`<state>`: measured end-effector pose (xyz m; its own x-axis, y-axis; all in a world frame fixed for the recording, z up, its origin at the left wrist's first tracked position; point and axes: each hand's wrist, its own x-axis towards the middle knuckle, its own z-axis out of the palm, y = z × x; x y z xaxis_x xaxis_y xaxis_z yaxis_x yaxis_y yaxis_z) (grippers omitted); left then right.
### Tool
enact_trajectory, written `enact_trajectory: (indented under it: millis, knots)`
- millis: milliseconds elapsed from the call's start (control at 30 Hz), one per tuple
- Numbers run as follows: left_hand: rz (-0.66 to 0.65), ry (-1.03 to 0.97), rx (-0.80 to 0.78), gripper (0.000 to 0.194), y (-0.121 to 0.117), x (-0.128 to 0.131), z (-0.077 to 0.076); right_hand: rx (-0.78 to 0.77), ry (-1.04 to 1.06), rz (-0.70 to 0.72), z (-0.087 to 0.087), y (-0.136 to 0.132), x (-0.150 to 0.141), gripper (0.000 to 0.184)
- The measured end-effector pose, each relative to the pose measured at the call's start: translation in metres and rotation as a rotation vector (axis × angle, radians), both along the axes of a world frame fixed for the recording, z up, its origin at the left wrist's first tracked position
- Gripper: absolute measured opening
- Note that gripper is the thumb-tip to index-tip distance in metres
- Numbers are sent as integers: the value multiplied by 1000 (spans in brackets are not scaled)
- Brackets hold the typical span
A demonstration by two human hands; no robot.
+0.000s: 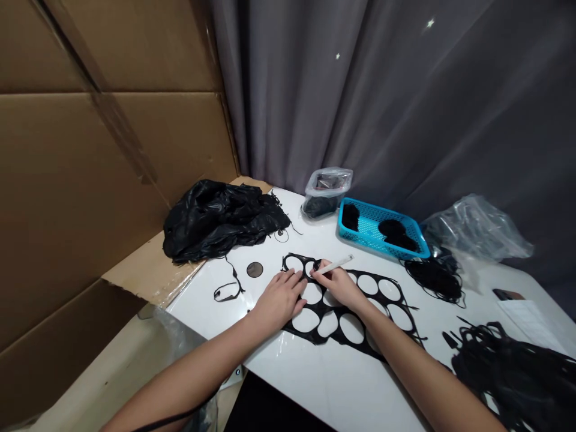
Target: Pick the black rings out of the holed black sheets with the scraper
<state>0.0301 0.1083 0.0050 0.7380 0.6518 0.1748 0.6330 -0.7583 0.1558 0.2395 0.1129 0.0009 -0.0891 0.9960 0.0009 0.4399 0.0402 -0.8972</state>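
Observation:
A thin black sheet (321,309) full of round and oval holes lies flat on the white table. My left hand (279,300) rests on its left part, fingers stretched out and pressing down. Between the fingers of my right hand (338,285) is a slim white pen-shaped tool (336,264), tilted up to the right. Its tip is hidden by my fingers, close to the sheet's upper edge. Left of the sheet lie a dark grey disc (254,269) and a looped black scrap strip (228,292).
A black crumpled pile (220,219) sits at the back left by cardboard (112,180). Behind the sheet stand a bagged clear container (324,193) and a blue basket (366,223) with black bundles. Black scraps (508,366) and a clear plastic bag (481,225) are on the right.

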Motion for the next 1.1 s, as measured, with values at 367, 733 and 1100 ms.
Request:
enact_trajectory:
  millis: [367, 733, 1100]
  knots:
    - [16, 0, -21, 44, -2, 0, 0, 135, -184, 37, 3, -5, -4, 23]
    - [12, -20, -31, 41, -1, -1, 0, 313, -224, -300, 20, 46, 43, 22]
    - [130, -101, 42, 50, -1, -14, -4, -119, 384, -251, 16, 62, 16, 30]
